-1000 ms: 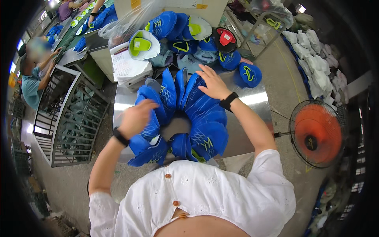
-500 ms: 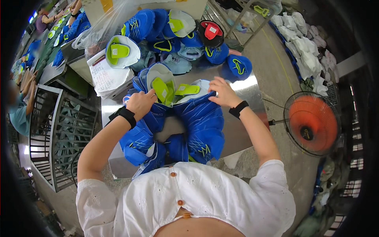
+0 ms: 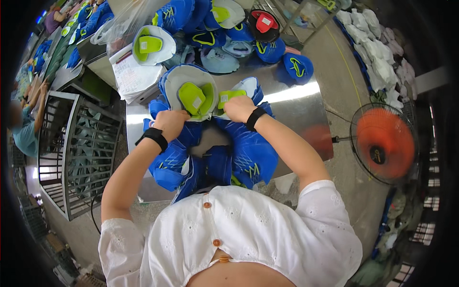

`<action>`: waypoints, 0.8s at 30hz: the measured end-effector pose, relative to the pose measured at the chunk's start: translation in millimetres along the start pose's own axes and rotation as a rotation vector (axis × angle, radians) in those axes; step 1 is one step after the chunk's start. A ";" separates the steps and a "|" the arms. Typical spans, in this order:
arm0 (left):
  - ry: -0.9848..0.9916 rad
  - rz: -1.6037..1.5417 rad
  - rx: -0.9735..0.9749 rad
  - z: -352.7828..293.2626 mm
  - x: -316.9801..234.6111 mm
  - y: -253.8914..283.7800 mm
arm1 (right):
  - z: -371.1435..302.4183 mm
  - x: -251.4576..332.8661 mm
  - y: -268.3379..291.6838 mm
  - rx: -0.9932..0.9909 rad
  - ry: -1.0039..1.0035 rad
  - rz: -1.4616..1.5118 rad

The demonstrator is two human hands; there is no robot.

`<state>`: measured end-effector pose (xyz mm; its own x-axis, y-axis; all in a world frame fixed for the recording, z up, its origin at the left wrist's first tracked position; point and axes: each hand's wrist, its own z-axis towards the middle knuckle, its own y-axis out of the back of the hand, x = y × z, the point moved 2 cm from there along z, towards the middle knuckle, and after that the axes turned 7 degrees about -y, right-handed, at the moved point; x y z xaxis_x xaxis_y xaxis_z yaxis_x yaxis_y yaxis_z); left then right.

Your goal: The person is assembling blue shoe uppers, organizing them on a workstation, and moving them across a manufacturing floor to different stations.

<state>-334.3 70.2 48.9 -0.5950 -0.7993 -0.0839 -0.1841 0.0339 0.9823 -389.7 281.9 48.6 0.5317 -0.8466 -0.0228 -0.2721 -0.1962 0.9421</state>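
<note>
Blue shoe uppers (image 3: 246,143) are nested in two curving stacks on the metal table in front of me. At the far end of the left stack, a shoe upper (image 3: 173,82) shows its pale lining and a lime-green tongue (image 3: 197,97). My left hand (image 3: 170,123) is closed on that upper's near edge, fingertips partly hidden. Across from it, the end upper of the right stack shows a white lining (image 3: 247,85) and a lime-green piece (image 3: 224,98). My right hand (image 3: 240,109) has its fingers curled in at this upper's near edge, against the green piece.
More uppers (image 3: 177,16), blue with green, and one black-and-red upper (image 3: 262,25), lie at the table's (image 3: 306,124) far side. Written papers (image 3: 136,79) sit at the left. An orange fan (image 3: 384,143) stands right, a metal barred rack (image 3: 79,153) left. Other people work at far left.
My right hand has moved left and nearer, from the right stack's outer edge to its green piece. My left hand stays at the left upper, whose opening now faces up more widely.
</note>
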 end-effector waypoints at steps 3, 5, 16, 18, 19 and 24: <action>0.058 -0.007 0.030 1.3 -14.6 -3.0 | 3.4 15.4 -0.3 0.043 0.046 -0.050; 0.147 0.041 -0.186 3.9 -23.8 -11.0 | 12.1 27.3 -4.9 0.043 0.076 -0.089; 0.334 -0.395 -0.140 22.5 4.6 -17.6 | 46.1 43.5 -1.5 0.006 -0.085 0.251; 0.336 -0.487 -0.173 20.4 9.0 -13.0 | 49.6 49.5 5.1 -0.019 -0.067 0.313; 0.299 -0.533 -0.170 18.4 10.3 -10.2 | 53.3 51.5 -0.3 -0.012 -0.061 0.309; 0.206 -0.597 -0.235 11.8 12.0 -16.6 | 77.5 49.4 -13.9 -0.126 0.024 0.229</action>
<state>-347.6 67.1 29.6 -0.2777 -0.7393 -0.6134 -0.2464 -0.5624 0.7893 -421.8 204.5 8.4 0.4867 -0.8498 0.2026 -0.2866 0.0638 0.9559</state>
